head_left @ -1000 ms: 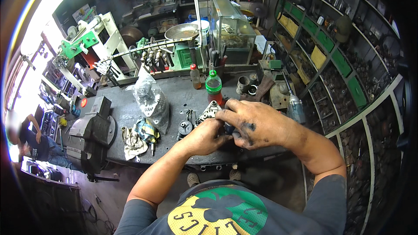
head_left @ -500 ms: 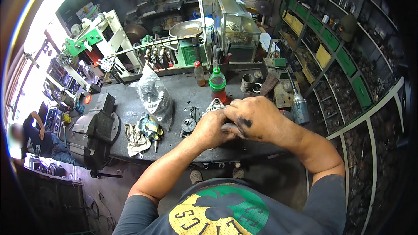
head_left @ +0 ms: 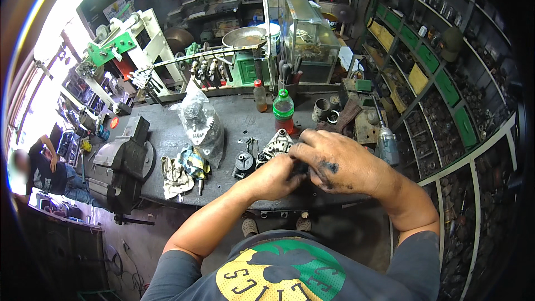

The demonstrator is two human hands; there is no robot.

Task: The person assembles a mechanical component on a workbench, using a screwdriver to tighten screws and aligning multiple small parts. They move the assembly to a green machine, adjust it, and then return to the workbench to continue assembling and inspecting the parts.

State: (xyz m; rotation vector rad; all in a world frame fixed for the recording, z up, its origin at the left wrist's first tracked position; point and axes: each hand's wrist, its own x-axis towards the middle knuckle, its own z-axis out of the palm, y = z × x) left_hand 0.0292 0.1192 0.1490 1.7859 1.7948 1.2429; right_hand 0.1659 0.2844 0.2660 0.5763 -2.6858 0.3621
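My two hands meet above the front of the dark workbench. My left hand [head_left: 275, 178] is closed, its fingertips tucked toward the right hand. Bent over from the other side, my right hand [head_left: 343, 163], with a black smear on its back, has its fingers curled down. Something small and dark seems to be between them, but the fingers hide what it is. Just beyond my left hand lies a silvery cast-metal housing [head_left: 277, 144], partly covered by the hands. To its left is a small round dark part with wire-like leads [head_left: 244, 160].
A clear bag of metal parts [head_left: 199, 128], a stained rag [head_left: 176, 177] and a bench vise [head_left: 120, 161] are to the left. Behind the hands stand a bottle of red liquid [head_left: 283, 112] and a smaller bottle [head_left: 260, 97]. A power tool [head_left: 387, 144] sits right. Someone sits far left.
My right hand has turned and shifted slightly right, its fingers more spread over the left. More of the metal housing shows now. The whole view has moved a little.
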